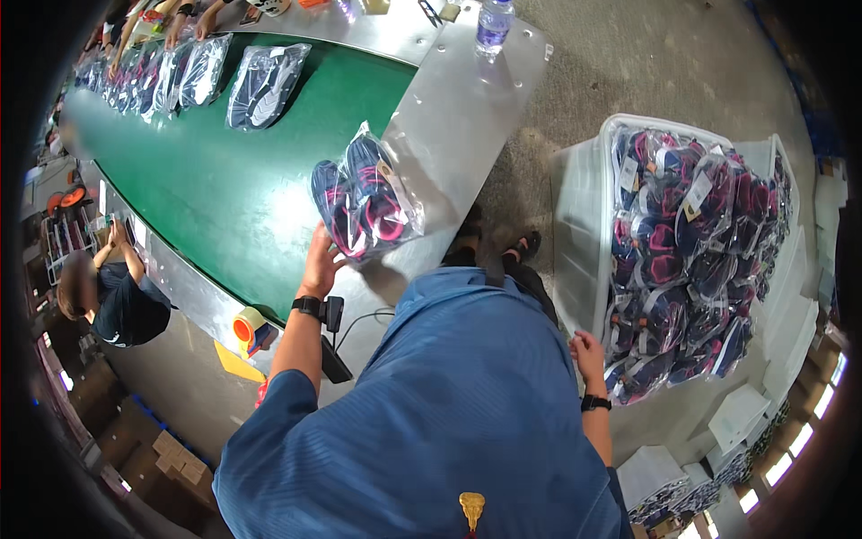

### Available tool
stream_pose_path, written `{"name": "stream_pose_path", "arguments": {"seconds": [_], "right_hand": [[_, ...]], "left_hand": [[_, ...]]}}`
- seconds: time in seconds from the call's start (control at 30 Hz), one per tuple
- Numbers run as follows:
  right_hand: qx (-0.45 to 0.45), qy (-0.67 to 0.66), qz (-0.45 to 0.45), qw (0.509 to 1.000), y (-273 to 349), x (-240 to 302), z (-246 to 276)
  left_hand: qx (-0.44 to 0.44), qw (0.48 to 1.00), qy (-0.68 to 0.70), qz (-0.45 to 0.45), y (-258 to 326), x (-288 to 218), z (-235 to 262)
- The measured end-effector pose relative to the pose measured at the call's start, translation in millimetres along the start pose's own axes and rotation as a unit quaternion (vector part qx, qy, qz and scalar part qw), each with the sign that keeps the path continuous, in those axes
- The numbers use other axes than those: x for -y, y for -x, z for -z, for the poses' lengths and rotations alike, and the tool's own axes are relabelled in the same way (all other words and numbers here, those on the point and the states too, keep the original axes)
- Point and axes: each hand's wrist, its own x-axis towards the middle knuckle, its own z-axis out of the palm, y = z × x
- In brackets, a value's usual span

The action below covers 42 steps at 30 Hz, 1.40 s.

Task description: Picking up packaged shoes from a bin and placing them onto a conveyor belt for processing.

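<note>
A clear plastic bag with a pair of navy and pink shoes (364,193) is at the near end of the green conveyor belt (180,180), over its metal end plate. My left hand (321,262) is at the bag's lower left corner, fingers apart, touching or nearly touching the plastic; a firm grip does not show. Down at my right side, my right hand (588,355) has loosely bent fingers with nothing seen in them. It is nearest to a large white bin (584,216) heaped with bagged shoes (687,251) of the same colours.
More bagged shoes (267,85) lie along the belt's far side, where other people's hands (193,22) reach in. A water bottle (494,27) stands on the metal table's corner. A tape roll (247,325) sits by the near edge. Another person (121,292) is at the left.
</note>
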Motion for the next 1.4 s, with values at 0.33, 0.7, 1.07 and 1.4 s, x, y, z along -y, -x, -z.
{"name": "stream_pose_path", "arguments": {"seconds": [0.33, 0.7, 1.07, 1.4], "right_hand": [[-0.064, 0.081, 0.247, 0.964, 29, 199, -3], [-0.177, 0.163, 0.599, 0.764, 129, 352, -2], [-0.383, 0.338, 0.565, 0.648, 146, 267, 55], [-0.497, 0.301, 0.418, 0.699, 193, 73, 275]], "left_hand": [[0.062, 0.972, 0.217, 0.06, -28, -23, -57], [0.353, 0.917, 0.117, 0.14, 47, -86, -300], [0.417, 0.885, -0.063, 0.198, 193, -20, -464], [0.524, 0.816, -0.244, -0.016, 247, 40, -515]]}}
